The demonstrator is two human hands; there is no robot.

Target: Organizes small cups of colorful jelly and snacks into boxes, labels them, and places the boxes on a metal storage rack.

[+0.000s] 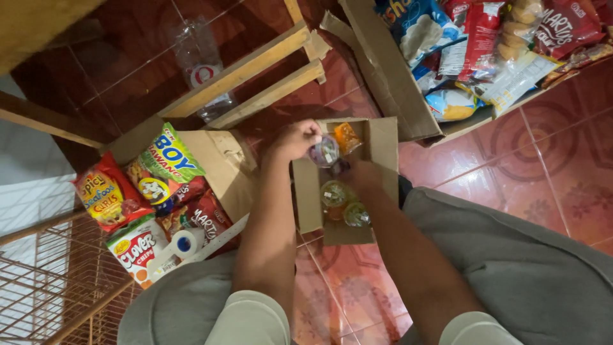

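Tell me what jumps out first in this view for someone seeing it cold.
Both hands work inside a small open cardboard box on the red tiled floor: the left hand holds a small clear cup, the right hand is deeper among similar cups. Bright snack bags fill a box at left, and more fill the carton at upper right.

Occluded, cropped and indistinct areas

The right hand [365, 174] sits inside the small cardboard box [383, 144], fingers blurred and in shadow; its grip cannot be determined. The left hand [297, 139] covers part of a small clear cup [325, 152], contents indistinct. The large snack box [389, 83] is cut off by the top and right edges. The wire rack [45, 287] leaves the frame at left and bottom.
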